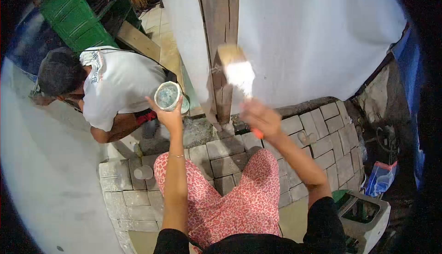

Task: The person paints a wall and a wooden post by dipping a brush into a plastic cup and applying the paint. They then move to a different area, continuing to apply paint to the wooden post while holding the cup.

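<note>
My left hand [171, 117] holds up a small round cup [167, 96] with something greyish-green inside. Fingers of my right hand [261, 118] are wrapped round the orange-tipped handle of a wide paintbrush [239, 72]. The brush is blurred; its pale bristles point up and left, at the right edge of a wooden post [218, 19]. Whether the bristles touch the post I cannot tell. White sheeting [317, 37] hangs to the right of the post.
A co-worker in a white shirt [124, 81] and dark cap bends close on the left, beside a pale wall [50, 162]. Grey paving bricks [225, 148] lie below. A green crate [71, 12] is upper left; a plastic stool [366, 215] stands lower right.
</note>
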Motion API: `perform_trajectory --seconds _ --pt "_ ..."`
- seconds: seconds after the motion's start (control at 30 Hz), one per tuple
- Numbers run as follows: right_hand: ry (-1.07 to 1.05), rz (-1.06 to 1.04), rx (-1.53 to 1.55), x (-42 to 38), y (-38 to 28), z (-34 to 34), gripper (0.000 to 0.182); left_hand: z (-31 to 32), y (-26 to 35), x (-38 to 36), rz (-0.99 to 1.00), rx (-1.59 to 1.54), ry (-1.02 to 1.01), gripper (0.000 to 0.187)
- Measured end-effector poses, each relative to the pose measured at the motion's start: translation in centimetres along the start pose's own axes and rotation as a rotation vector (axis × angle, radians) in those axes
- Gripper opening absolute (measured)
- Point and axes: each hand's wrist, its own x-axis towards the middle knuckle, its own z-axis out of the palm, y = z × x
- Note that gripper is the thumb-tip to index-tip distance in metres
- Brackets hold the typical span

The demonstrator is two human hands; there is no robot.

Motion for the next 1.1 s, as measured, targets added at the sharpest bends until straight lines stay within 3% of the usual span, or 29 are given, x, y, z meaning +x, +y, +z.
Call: perform_trajectory --seconds 0.07,0.17,0.27,0.3,0.33,0.37,0.43,0.5,0.57,0.63,0.7,0.77,0.8,0.9,0.93,1.1 --pt "-0.067 0.071 0.015 -5.6 0.1 4.6 0.027 -0.4 -0.6 0.5 0.018 0.014 0.031 0.116" --pt "-0.118 0.154 0.017 -13.4 -0.3 9.7 0.016 -0.7 0.3 0.8 -0.040 -0.011 0.046 0.115" --pt "-0.282 0.283 0.180 -19.2 -1.2 13.7 0.020 -0.9 -0.8 1.4 -0.028 -0.041 0.069 0.113" --pt "-0.322 0.300 0.180 -21.7 -1.1 15.3 0.029 -0.9 -1.0 1.6 -0.026 -0.037 0.064 0.113" --pt "-0.364 0.316 0.179 -23.5 -1.1 16.5 0.039 -1.0 -1.1 1.8 -0.023 0.001 0.080 0.113" --pt "-0.364 0.319 0.179 -24.4 -1.4 17.1 0.039 -1.1 -1.1 2.0 -0.022 0.038 0.098 0.113" --pt "-0.625 0.494 0.185 -26.0 -1.3 17.9 0.032 -1.1 -0.6 2.1 -0.058 0.031 0.091 0.113" --pt "-0.655 0.517 0.222 -27.6 -0.3 18.7 0.033 -1.4 0.7 1.9 -0.094 0.027 0.085 0.113" --pt "-0.682 0.542 0.262 -27.9 0.4 18.7 0.035 -1.6 2.1 1.7 -0.122 -0.121 0.023 0.109" --pt "-0.839 0.470 0.216 -28.6 0.8 18.9 0.034 -1.6 1.6 1.7 -0.116 -0.169 0.012 0.108" --pt "-0.795 0.461 0.235 -28.9 1.9 20.0 0.028 -1.4 1.3 1.8 -0.114 -0.225 0.011 0.108" --pt "-0.685 0.583 0.547 -29.7 4.3 21.2 0.027 -1.4 2.0 1.9 -0.133 -0.061 0.032 0.110" --pt "-0.630 0.556 0.395 -25.5 3.6 19.5 0.030 -1.4 1.8 1.9 -0.135 -0.058 0.029 0.110" --pt "-0.575 0.431 0.324 -22.0 5.4 18.3 0.031 -1.1 0.8 2.0 -0.093 -0.051 0.034 0.110" --pt "-0.626 0.551 0.400 -21.4 5.6 18.0 0.042 -1.0 0.7 2.1 -0.109 -0.110 0.033 0.110" --pt "-0.616 0.506 0.434 -13.4 5.6 11.4 0.045 -0.7 1.5 2.4 -0.158 -0.171 0.044 0.112"
